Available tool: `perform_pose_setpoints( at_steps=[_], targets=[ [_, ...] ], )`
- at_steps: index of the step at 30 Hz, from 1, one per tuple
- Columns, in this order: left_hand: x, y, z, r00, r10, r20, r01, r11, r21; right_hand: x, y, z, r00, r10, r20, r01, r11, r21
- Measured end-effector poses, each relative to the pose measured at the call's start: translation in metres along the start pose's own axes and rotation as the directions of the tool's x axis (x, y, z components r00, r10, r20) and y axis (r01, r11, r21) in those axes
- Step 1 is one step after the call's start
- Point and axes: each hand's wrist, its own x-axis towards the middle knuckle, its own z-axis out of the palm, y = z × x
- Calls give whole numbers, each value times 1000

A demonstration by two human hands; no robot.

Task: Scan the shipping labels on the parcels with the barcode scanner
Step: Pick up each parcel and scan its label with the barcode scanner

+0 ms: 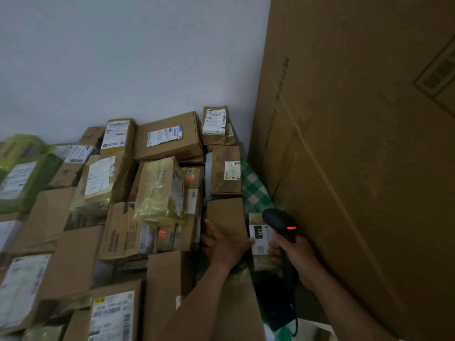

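Scanner (279,218), handle hidden in right hand (299,257)

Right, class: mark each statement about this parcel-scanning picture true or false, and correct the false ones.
1. The right hand holds the scanner. True.
2. The scanner shows a green light. False: its light is red.
3. The label beside the scanner reads 231. True.
4. The left hand hangs free. False: it grips a brown box.
5. A green checked cloth shows between the parcels and the big cardboard on the right. True.
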Motion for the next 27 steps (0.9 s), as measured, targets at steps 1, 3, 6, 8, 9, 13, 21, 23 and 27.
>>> perform_pose_setpoints(
  at_steps=[1,3,6,8,9,13,21,23,27],
  targets=[
    [2,-1,-1,1000,-8,1,8,1000,-21,0,0,0,1000,4,8,-4,1000,-12],
    [5,-2,-2,999,-33,-8,32,998,-62,1,1,1,1000,11,19,-10,999,-30],
    [8,1,-2,997,-74,-37,69,991,-117,2,1,5,1000,-2,31,3,999,-35],
    [6,4,-1,995,-87,-57,79,988,-129,3,3,6,1000,-20,20,21,998,-57],
    [5,5,0,994,-86,-73,76,989,-128,3,4,7,999,-31,12,31,997,-75],
    [-3,9,8,982,4,-189,-10,1000,-27,2,6,6,998,-58,17,59,994,-95],
    [-10,14,-10,988,5,-152,-20,995,-94,-1,1,4,997,-72,-42,71,997,-28],
    [-19,18,-19,985,19,-169,-44,989,-141,-1,-3,4,996,-84,-44,82,996,-44],
    [-42,22,-42,991,74,-110,-103,952,-289,-5,-17,6,990,-139,-8,139,990,-9]
  ],
)
